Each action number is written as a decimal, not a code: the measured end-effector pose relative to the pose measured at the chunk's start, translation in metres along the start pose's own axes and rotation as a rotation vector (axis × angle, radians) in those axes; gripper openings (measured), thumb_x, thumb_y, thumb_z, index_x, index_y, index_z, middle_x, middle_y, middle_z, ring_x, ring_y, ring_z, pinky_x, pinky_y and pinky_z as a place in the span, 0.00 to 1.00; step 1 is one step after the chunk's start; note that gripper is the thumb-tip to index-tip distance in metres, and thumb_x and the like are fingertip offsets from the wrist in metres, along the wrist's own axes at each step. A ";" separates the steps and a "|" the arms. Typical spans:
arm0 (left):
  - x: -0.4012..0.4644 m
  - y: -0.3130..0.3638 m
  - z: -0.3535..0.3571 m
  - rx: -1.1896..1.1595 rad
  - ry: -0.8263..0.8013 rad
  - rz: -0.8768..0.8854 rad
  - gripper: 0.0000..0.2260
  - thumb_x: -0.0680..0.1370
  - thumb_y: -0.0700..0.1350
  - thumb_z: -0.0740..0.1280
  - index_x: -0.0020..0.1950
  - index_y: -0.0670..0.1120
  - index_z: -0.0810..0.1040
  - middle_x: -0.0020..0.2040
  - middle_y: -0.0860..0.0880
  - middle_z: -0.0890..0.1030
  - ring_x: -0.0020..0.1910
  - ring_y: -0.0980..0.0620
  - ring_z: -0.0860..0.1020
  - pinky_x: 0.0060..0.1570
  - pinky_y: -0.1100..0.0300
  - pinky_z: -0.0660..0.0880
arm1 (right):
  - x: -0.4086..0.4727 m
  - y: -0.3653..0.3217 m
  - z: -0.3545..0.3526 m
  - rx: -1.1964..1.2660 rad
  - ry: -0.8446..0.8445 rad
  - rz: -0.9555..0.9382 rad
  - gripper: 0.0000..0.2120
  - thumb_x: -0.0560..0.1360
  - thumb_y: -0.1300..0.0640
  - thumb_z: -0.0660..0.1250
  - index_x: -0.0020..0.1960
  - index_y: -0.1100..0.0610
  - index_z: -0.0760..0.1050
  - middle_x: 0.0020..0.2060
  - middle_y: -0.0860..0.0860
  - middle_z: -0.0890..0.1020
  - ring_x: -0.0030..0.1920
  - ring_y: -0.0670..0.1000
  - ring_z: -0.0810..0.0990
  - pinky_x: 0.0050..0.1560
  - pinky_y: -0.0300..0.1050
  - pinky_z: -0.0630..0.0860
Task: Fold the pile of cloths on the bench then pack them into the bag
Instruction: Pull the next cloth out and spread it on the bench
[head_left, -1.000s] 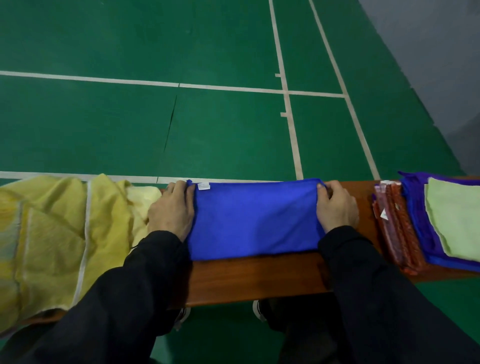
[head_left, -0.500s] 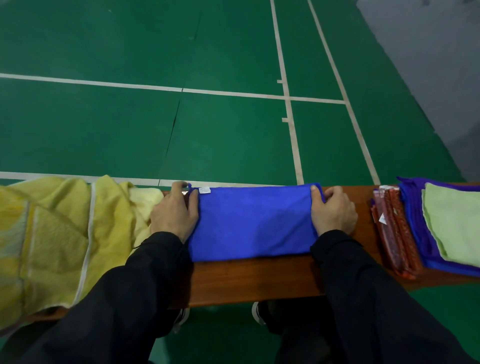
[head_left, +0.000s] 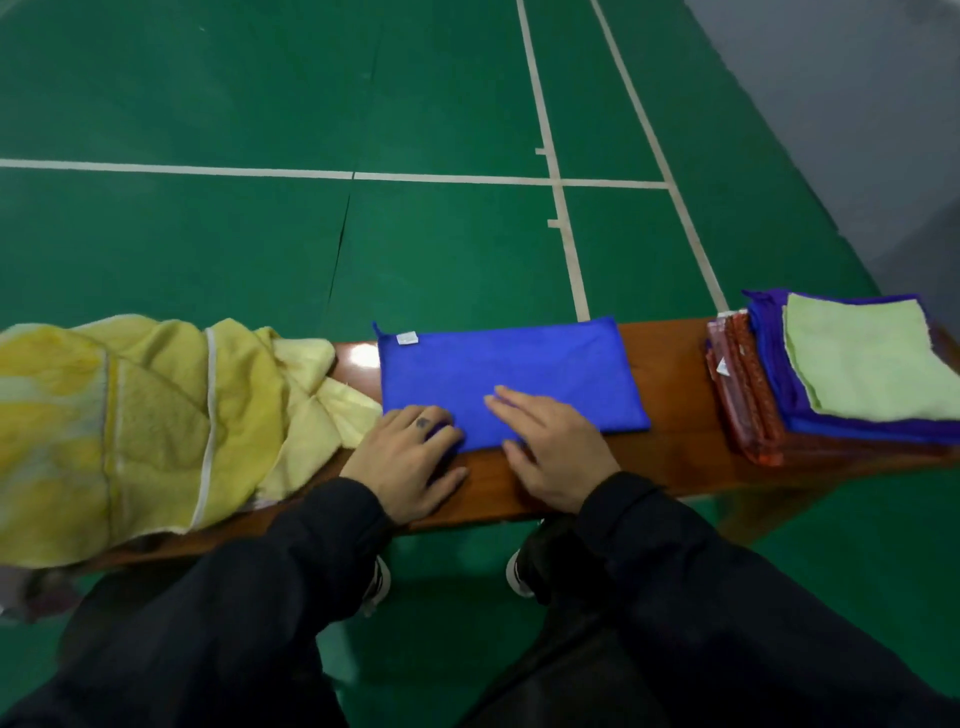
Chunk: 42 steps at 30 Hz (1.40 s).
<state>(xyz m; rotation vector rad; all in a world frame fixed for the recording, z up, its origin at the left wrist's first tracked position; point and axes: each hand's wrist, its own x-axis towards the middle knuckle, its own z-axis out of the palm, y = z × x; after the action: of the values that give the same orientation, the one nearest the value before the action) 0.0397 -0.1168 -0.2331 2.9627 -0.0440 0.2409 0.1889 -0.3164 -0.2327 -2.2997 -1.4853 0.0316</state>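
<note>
Both hands had left the short ends of the blue cloth (head_left: 511, 379) and come to its near edge. Two hands showed, each in a black sleeve: the left hand (head_left: 402, 462) lay at the near left corner, its fingers curled over the cloth's edge and the thumb spread on the wood, while the right hand (head_left: 550, 441) lay flat with straight fingers pressing the near middle of the cloth. One blue cloth lay folded into a long rectangle across the middle of the desk (head_left: 670, 364), a small white tag at its far left corner. To the left, one heap of yellow towels (head_left: 156, 426) hung over the desk's end, touching the blue cloth's left edge. To the right, well apart, stood one stack of folded cloths: red patterned cloths (head_left: 743, 395), purple cloths (head_left: 779, 374) and one pale green cloth (head_left: 862, 358) on top. Beyond lay the green court floor (head_left: 208, 234) with white lines.
</note>
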 end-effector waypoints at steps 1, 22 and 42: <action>-0.006 0.003 0.001 -0.003 0.004 0.011 0.20 0.78 0.61 0.63 0.62 0.49 0.78 0.61 0.47 0.77 0.56 0.42 0.77 0.54 0.49 0.74 | -0.005 -0.004 0.006 0.009 -0.031 -0.023 0.22 0.79 0.49 0.60 0.70 0.52 0.77 0.70 0.51 0.78 0.68 0.55 0.77 0.68 0.53 0.73; -0.057 0.070 0.008 -0.140 0.031 -0.017 0.37 0.67 0.63 0.70 0.72 0.49 0.68 0.67 0.48 0.76 0.67 0.44 0.73 0.63 0.49 0.73 | -0.063 -0.056 -0.003 0.267 0.053 0.148 0.18 0.67 0.55 0.60 0.52 0.56 0.81 0.45 0.50 0.83 0.48 0.54 0.80 0.48 0.49 0.76; 0.001 0.081 -0.049 -1.004 0.278 -0.351 0.11 0.76 0.55 0.70 0.49 0.48 0.84 0.44 0.53 0.85 0.43 0.54 0.83 0.44 0.59 0.78 | -0.060 -0.016 -0.071 0.878 0.316 0.735 0.13 0.82 0.55 0.61 0.44 0.59 0.79 0.39 0.47 0.84 0.43 0.46 0.80 0.47 0.45 0.73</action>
<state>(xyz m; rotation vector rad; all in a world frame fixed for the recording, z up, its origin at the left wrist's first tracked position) 0.0294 -0.1888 -0.1722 1.8806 0.2965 0.4218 0.1657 -0.3858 -0.1733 -1.8328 -0.2825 0.4115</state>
